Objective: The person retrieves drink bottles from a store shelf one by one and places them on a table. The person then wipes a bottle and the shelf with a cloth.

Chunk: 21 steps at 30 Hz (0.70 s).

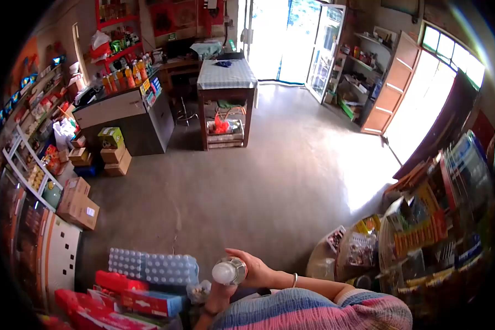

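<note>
A clear bottle with a white cap (224,273) is held in front of my body, its cap end facing up toward the camera. My right hand (258,270) wraps around the bottle from the right, and a pale bangle circles that wrist. From below, my left hand (220,297) closes on the bottle near the cap; its fingers are partly hidden. Just left of the hands lie shrink-wrapped packs of bottles (154,267) with pale round tops. Red boxes (121,291) are stacked in front of those packs.
Grey floor (220,203) stretches ahead to a table with a checked cloth (225,74). A counter (126,121) with orange drink bottles and cardboard boxes (78,203) are on the left. Loaded goods racks (423,231) line the right, below an open wooden door (393,85).
</note>
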Available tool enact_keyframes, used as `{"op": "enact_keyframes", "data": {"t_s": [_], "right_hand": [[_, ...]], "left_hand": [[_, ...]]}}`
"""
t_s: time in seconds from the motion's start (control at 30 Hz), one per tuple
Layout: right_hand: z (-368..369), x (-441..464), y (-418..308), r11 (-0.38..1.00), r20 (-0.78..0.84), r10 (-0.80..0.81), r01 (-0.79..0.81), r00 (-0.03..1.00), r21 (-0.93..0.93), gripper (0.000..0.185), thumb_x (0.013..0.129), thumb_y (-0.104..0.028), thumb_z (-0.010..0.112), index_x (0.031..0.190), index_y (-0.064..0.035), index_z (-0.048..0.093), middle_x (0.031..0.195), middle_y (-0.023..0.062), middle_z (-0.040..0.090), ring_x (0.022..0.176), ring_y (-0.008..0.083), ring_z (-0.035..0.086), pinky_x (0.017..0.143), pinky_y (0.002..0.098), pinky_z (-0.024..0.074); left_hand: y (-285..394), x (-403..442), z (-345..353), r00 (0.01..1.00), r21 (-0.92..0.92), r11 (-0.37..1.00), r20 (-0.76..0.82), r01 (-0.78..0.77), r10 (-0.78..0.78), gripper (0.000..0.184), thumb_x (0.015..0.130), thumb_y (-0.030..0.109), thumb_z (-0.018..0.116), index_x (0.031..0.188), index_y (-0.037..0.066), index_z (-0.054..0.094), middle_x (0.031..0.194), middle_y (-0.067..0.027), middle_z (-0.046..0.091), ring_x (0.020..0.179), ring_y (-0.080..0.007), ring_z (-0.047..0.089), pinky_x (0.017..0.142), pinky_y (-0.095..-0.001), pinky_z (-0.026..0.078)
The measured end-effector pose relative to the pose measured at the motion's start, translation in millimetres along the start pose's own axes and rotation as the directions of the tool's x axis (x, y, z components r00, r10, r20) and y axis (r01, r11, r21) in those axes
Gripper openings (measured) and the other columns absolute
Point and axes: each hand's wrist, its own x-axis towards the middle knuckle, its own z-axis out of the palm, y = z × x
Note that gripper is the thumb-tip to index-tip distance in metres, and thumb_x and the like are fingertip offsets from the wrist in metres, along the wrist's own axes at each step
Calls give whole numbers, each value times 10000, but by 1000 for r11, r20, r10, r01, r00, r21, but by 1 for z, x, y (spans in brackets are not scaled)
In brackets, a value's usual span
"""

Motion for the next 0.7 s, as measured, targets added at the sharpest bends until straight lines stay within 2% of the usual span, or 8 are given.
{"op": "enact_keyframes", "data": {"t_s": [0.03,0.1,0.13,0.2,0.3,0.4,0.5,0.7], "right_hand": [[-5,24,6,999,-10,17,-18,1000,-42,878,628,-156,807,1350,-68,316,1180,119,545,1100,278,544,930,357,448],[-20,71,17,997,5,73,-72,997,-21,850,621,-173,816,1327,-75,353,1190,115,539,1104,275,541,931,350,449],[-26,92,25,997,4,67,-67,998,-28,840,621,-182,817,1320,-76,363,1198,115,535,1108,276,538,933,352,448],[-34,126,42,996,-29,82,-83,996,-27,818,625,-190,809,1309,-75,376,1210,125,522,1126,291,519,947,365,433],[-41,167,76,992,-95,126,-127,987,-8,793,632,-192,794,1298,-66,383,1223,146,502,1153,319,484,967,386,406],[-55,201,112,988,-93,156,-155,983,10,796,633,-212,800,1289,-52,378,1230,160,491,1150,327,483,961,388,405],[-75,245,149,987,-37,159,-158,987,38,787,643,-215,795,1285,-42,373,1231,168,487,1155,332,478,962,388,402],[-135,358,222,981,-39,-82,87,996,172,740,700,-159,750,1301,3,349,1230,205,469,1157,341,476,964,399,397]], "left_hand": [[16,18,-6,986,578,803,27,-147,162,307,915,233,528,1175,70,529,1151,-94,576,1035,-202,574,892,-344,487],[53,61,-13,998,-5,999,-35,45,-45,304,876,177,589,1149,50,545,1121,-95,591,1014,-197,580,879,-334,490],[72,84,-14,980,-392,907,-56,152,-189,311,851,146,624,1133,35,553,1101,-96,600,1000,-197,584,867,-330,494],[87,122,-27,1000,32,999,-8,23,-23,338,845,157,629,1146,29,544,1119,-106,589,1002,-206,585,847,-330,502],[92,178,-59,998,219,974,14,51,-55,347,874,246,565,1168,66,527,1140,-99,577,1011,-235,583,833,-380,506],[92,229,-71,960,-391,886,-21,249,-279,348,909,359,489,1164,125,528,1163,-84,568,1072,-262,554,894,-461,478],[98,285,-77,940,-518,816,-59,258,-335,379,901,385,493,1187,137,514,1205,-88,540,1104,-278,534,880,-501,480],[143,412,-78,959,-44,986,-230,160,-166,366,887,367,537,1167,131,533,1135,-65,580,1037,-227,573,831,-413,512]]}}
